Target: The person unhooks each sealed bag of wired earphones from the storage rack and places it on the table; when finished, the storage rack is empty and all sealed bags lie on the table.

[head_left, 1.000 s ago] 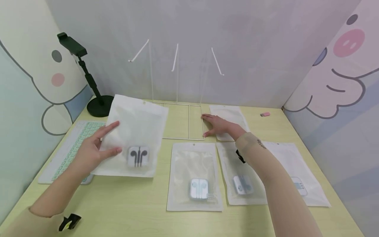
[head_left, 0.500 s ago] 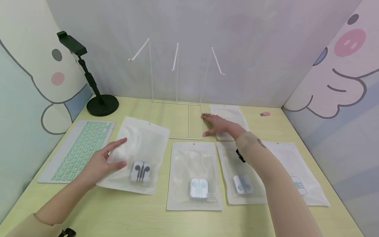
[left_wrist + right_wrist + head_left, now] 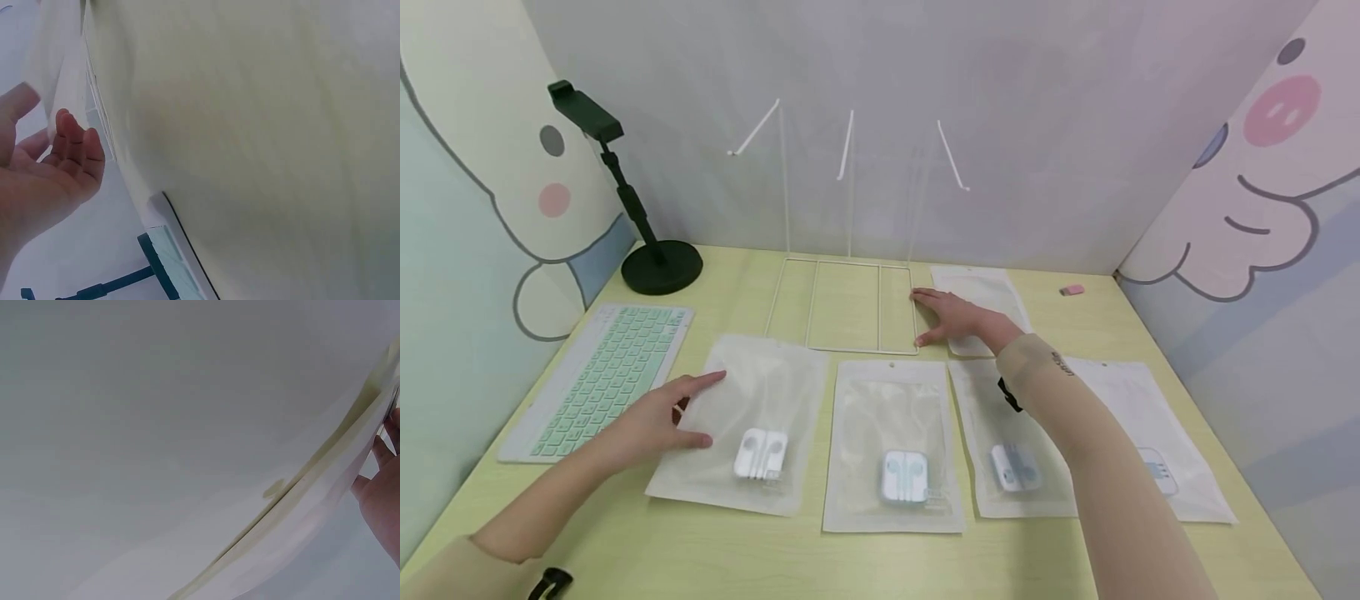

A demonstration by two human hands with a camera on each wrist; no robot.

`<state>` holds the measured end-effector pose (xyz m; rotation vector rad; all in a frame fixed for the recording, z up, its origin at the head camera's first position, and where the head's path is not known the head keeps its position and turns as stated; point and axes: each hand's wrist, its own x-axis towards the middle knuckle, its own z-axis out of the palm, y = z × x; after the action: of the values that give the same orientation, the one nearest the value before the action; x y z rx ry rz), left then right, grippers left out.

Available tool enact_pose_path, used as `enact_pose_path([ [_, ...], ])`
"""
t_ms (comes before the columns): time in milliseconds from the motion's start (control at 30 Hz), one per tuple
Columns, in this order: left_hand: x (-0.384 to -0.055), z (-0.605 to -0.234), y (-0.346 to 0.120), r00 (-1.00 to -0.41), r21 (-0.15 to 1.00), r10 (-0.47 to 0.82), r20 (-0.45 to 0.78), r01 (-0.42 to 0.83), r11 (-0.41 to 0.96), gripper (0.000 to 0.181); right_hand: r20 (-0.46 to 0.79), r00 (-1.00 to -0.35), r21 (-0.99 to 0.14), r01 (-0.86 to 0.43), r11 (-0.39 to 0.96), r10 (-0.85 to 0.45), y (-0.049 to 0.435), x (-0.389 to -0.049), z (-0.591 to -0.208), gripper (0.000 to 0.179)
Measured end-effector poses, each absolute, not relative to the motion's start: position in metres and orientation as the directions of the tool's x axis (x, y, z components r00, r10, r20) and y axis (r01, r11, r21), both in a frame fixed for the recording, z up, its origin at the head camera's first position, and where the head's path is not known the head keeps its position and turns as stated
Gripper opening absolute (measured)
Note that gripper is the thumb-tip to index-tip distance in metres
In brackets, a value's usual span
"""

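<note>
In the head view, my left hand (image 3: 651, 421) pinches the left edge of a white translucent zip pouch (image 3: 756, 375), thumb on top. White earphones in a square case (image 3: 761, 454) show through it. In the left wrist view, the pouch (image 3: 62, 75) passes between thumb and index finger of the left hand (image 3: 59, 165), while the other fingers curl beside it. My right hand (image 3: 958, 319) touches the right side of the white wire rack (image 3: 879, 312) with extended fingers. The right wrist view catches only part of the right hand (image 3: 384, 497) at its edge.
Another earphone pouch (image 3: 891, 417) lies in the middle. Two more, a pouch (image 3: 985, 417) and a pouch (image 3: 1123, 400), lie right, partly under my forearm. A small pouch (image 3: 992, 292) is behind my right hand. Keyboard (image 3: 610, 375), black stand (image 3: 658, 267) and pink USB stick (image 3: 1072, 290) surround them.
My left hand has lowered the pouch toward the tabletop and nearer to me, uncovering the keyboard and the rack's left part. My right hand stays at the rack.
</note>
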<state>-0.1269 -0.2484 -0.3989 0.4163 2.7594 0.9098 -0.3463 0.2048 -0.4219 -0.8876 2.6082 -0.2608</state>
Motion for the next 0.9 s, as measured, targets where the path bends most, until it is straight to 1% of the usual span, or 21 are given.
enact_pose_path([
  [200,-0.129,-0.405,-0.252,-0.888,0.570,0.409,-0.211,0.228,0.790,0.093,-0.286,-0.732,-0.286,-0.551,0.784,-0.619,0.205,-0.346,-0.422,0.097],
  [400,-0.127,-0.407,-0.255,-0.866,0.517,0.421,-0.270,0.239,0.822,0.099,-0.275,-0.727,-0.287,-0.562,0.776,-0.629,0.204,-0.346,-0.422,0.097],
  [667,-0.125,-0.398,-0.251,-0.872,0.428,0.397,-0.285,0.255,0.867,0.105,-0.276,-0.730,-0.291,-0.556,0.778,-0.625,0.203,-0.346,-0.420,0.096],
  [833,-0.135,-0.387,-0.250,-0.903,0.351,0.354,-0.243,0.258,0.900,0.109,-0.297,-0.730,-0.300,-0.541,0.786,-0.616,0.204,-0.346,-0.418,0.096],
  [900,-0.142,-0.379,-0.249,-0.918,0.330,0.338,-0.209,0.259,0.908,0.107,-0.296,-0.727,-0.301,-0.545,0.782,-0.620,0.204,-0.346,-0.416,0.097],
])
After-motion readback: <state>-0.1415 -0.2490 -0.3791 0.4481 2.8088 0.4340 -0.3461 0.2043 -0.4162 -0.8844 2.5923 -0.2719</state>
